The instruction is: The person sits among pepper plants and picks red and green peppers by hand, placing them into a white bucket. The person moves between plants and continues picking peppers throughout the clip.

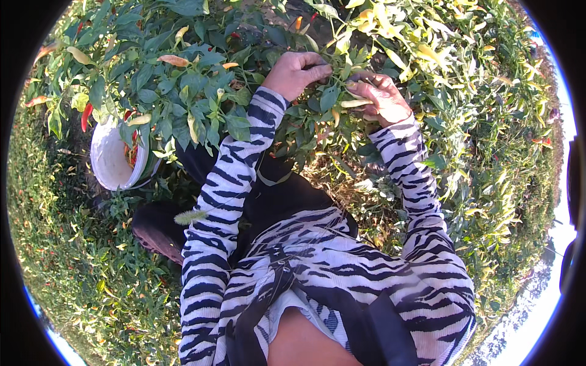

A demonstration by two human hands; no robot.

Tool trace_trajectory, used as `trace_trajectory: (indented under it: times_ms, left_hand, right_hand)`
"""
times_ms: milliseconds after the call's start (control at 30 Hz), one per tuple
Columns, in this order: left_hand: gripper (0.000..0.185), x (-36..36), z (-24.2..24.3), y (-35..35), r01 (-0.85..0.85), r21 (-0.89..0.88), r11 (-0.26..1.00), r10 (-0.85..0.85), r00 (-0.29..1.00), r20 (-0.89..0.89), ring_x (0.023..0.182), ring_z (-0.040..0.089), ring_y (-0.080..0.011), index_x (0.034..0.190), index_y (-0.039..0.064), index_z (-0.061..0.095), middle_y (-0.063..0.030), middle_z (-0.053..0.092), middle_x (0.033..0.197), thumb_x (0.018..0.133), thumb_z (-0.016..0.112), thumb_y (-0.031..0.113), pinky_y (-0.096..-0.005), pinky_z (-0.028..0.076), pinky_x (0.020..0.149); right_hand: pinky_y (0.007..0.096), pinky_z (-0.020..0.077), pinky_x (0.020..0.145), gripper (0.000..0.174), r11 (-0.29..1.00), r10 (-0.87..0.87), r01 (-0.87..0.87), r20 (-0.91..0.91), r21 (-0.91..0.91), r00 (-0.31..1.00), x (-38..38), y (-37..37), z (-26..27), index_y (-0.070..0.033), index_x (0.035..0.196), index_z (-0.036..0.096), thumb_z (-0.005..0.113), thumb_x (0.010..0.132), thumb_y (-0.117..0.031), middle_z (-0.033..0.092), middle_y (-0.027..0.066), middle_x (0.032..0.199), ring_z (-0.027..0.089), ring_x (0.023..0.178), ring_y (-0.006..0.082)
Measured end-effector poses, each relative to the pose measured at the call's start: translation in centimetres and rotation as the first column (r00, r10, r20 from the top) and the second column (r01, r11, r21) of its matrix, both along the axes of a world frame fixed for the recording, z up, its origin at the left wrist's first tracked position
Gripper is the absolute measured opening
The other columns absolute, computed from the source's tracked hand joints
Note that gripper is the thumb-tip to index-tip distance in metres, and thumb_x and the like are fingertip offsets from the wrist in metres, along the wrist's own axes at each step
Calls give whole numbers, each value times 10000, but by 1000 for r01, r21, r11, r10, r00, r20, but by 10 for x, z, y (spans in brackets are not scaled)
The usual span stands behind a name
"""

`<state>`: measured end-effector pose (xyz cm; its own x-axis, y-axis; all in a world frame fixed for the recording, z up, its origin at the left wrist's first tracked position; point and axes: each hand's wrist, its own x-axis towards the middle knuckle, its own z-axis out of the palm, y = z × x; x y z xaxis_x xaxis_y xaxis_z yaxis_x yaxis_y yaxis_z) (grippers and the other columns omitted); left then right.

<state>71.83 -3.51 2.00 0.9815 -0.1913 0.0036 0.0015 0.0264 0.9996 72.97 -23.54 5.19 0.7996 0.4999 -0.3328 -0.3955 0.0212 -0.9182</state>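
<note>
My left hand (300, 75) is in the top of a chili pepper plant (197, 82), its thumb and fingers pinched together on a leafy sprig. Exactly what lies between those fingertips is hidden. To its right, my right hand (382, 98) is curled around pale chili peppers; one pale yellow pepper (356, 103) sticks out leftward past the fingers. Green leaves (329, 97) fill the gap between both hands. Below them, an orange-yellow pepper (336, 117) hangs among the foliage.
A white bucket (110, 155) with red peppers (132, 153) inside sits tilted at the left, partly behind leaves. A red pepper (86, 117) hangs above it. My dark-clothed leg (158, 228) is folded below. Dense pepper plants (485, 183) stretch along the right.
</note>
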Motion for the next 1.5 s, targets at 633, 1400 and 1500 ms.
trace_trajectory:
  times_ms: [633, 1400, 1500]
  left_hand:
    - [131, -8, -9, 4, -209, -427, 880, 181, 978, -105, 685, 538, -41, 884, 29, 578, 8, 584, 787, 791, 581, 121, -177, 440, 608]
    - [235, -18, -19, -3, -312, -642, 700, 225, 950, -217, 738, 510, -46, 955, 12, 546, 21, 559, 828, 821, 548, 204, -185, 414, 644]
    - [217, -16, -20, -2, -240, -581, 777, 191, 971, -146, 749, 497, -26, 963, 15, 554, 32, 560, 827, 822, 546, 180, -171, 402, 662]
  right_hand:
    - [157, 295, 415, 71, 984, -21, 3, 98, 176, 995, -5, 10, 11, -27, 826, 593, 565, 801, -87, 524, -26, 599, 369, 418, 28]
    - [212, 420, 682, 163, 994, -101, 109, 574, 21, 813, -12, 13, 44, 52, 900, 586, 577, 755, -20, 596, 67, 836, 529, 758, 93]
    - [227, 448, 637, 217, 976, 57, 103, 686, -190, 725, -11, 22, 45, 39, 937, 577, 599, 734, -34, 598, 78, 825, 551, 750, 107]
